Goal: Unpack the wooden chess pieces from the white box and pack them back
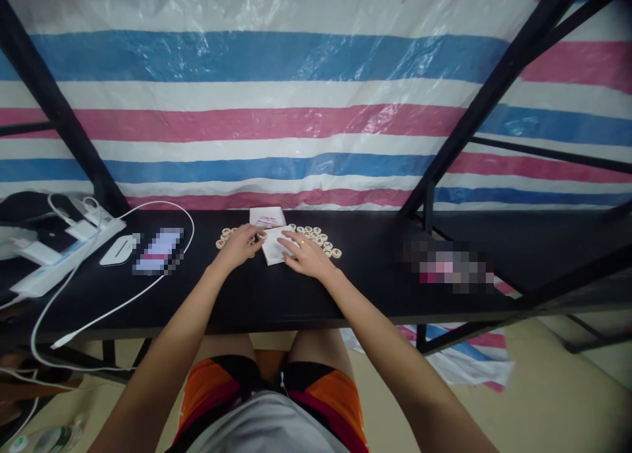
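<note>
On the black table (276, 295) lies a small white box (273, 247), with several round wooden game pieces (320, 239) scattered on both sides of it. My right hand (305, 255) rests on the box with its fingers stretched flat; a ring shows on one finger. My left hand (241, 242) sits at the box's left edge, fingers curled over pieces there; what it holds, if anything, is hidden. A second white box part with red print (267, 216) lies just behind.
A power strip (59, 259) with plugs and white cables (99, 308) lies at the left, beside a white mouse-shaped device (118, 249) and a blurred phone (158, 250). Another blurred item (451, 267) sits at the right. Black frame bars (494, 91) slant overhead before a striped tarp.
</note>
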Tool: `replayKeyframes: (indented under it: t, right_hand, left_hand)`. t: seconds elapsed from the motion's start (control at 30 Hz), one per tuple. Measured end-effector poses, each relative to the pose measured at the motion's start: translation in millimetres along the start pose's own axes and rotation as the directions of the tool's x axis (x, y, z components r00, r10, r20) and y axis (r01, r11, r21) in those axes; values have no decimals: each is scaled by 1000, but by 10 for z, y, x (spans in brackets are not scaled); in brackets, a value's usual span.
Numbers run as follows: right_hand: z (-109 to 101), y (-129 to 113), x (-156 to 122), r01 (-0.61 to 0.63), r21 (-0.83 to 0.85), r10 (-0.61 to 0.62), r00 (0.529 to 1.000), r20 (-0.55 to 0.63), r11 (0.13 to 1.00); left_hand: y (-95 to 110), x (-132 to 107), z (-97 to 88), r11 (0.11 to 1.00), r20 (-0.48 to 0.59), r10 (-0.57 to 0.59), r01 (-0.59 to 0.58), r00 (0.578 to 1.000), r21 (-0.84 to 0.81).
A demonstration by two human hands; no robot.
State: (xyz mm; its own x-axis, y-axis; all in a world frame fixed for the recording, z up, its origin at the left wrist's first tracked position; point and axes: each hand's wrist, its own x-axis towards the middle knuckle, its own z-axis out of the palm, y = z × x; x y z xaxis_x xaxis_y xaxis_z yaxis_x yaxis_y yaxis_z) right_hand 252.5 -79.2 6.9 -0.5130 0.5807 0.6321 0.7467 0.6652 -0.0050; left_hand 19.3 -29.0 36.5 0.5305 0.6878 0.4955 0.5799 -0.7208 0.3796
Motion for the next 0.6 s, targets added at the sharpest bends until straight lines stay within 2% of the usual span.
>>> replayKeyframes:
  t: [0.07,0.17,0.27,0.37,0.4,0.47,0.53,0.6]
  right_hand:
    - [-29,80,-14,-114,12,114,993,-42,993]
    - [-75,243,-77,-308,93,316,945,-81,947]
    - [-97,424,-165,-443,196,470,875,-120,875]
    - [-86,558,-232,-550,233,587,799,-130,802]
    - [-78,585,-246,-579,236,615,780,-120,780]
    - [-58,614,-260,-615,243,648,756,-88,750]
    - [-40,622,-264,-626,254,658,750,-64,737]
    - [-27,626,-265,-627,260,660,750,-55,734]
  left_hand:
    - [-98,-27,-170,970,-35,-165,168,986,177]
    - [-271,-116,-392,814,-109,-427,434,898,385]
    - [-416,-211,-481,675,-128,-608,596,783,435]
    - [-526,-263,-458,598,-93,-721,685,686,416]
    - [-559,-270,-445,591,-87,-735,698,673,404]
    - [-623,-278,-434,597,-97,-735,708,671,377]
    - [-677,-284,-453,606,-93,-736,714,670,352]
    - [-710,-297,-495,610,-39,-755,722,655,326]
